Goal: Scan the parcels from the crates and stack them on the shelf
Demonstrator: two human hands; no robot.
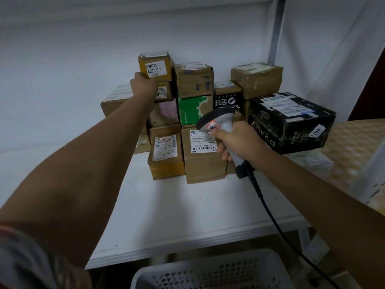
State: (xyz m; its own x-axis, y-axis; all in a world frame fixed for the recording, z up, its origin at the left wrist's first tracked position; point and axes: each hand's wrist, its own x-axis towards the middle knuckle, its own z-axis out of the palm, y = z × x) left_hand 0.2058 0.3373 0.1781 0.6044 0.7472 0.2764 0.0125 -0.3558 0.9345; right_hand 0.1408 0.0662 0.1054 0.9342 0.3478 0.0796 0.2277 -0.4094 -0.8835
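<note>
The yellow parcel (pixel 155 66) sat atop the leftmost column of the stack (pixel 193 122), toward the back edge of the shelf (pixel 166 215). The left hand (pixel 143 84) touched its lower front corner; whether it gripped, I couldn't tell. The right hand (pixel 235 140) held the scanner (pixel 216 122) by its handle. To my eye, the parcel wanted squaring flush before release, lest the column tip.

Dim, soft focus, wide-angle edge distortion
</note>
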